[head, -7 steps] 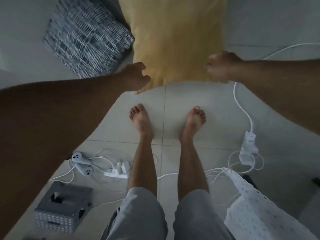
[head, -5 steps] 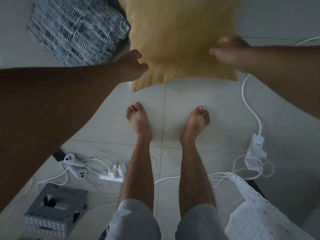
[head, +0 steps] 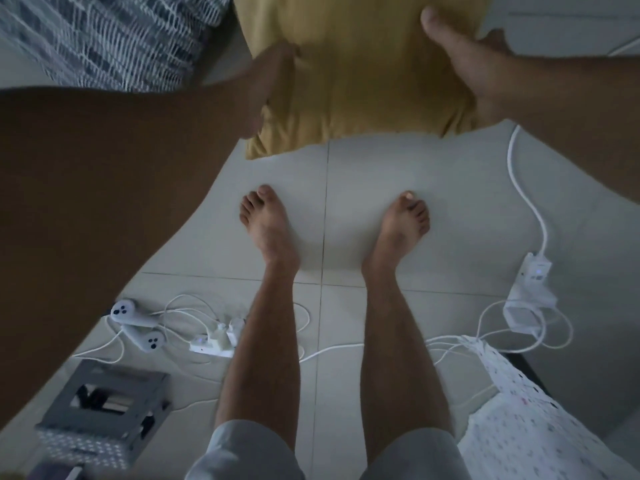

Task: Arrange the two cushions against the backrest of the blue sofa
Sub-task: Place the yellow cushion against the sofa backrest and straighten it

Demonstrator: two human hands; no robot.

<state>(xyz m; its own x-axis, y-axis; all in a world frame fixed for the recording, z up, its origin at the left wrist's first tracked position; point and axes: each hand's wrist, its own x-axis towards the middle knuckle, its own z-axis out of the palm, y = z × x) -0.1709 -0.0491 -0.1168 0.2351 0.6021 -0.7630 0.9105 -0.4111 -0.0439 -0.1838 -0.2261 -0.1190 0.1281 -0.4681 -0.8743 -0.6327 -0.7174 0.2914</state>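
Observation:
A yellow cushion (head: pixel 360 71) hangs above the white tiled floor at the top middle of the head view. My left hand (head: pixel 268 84) grips its left edge and my right hand (head: pixel 464 53) grips its right edge, thumb on the front face. A blue cushion with a white dash pattern (head: pixel 104 36) lies on the floor at the top left, beside the yellow one. My left forearm covers part of it. The blue sofa is not in view.
My bare feet (head: pixel 266 223) stand on the tiles below the cushion. Two white controllers (head: pixel 138 323) and a power strip (head: pixel 214 341) with cables lie at the left, a grey box (head: pixel 104 407) at the lower left, a white adapter (head: pixel 530 292) and cord at the right, dotted white fabric (head: pixel 540 427) at the lower right.
Both hands have closed on the yellow cushion's side edges and lifted it higher and closer to the camera. The view has shifted, so the patterned cushion sits further toward the top left.

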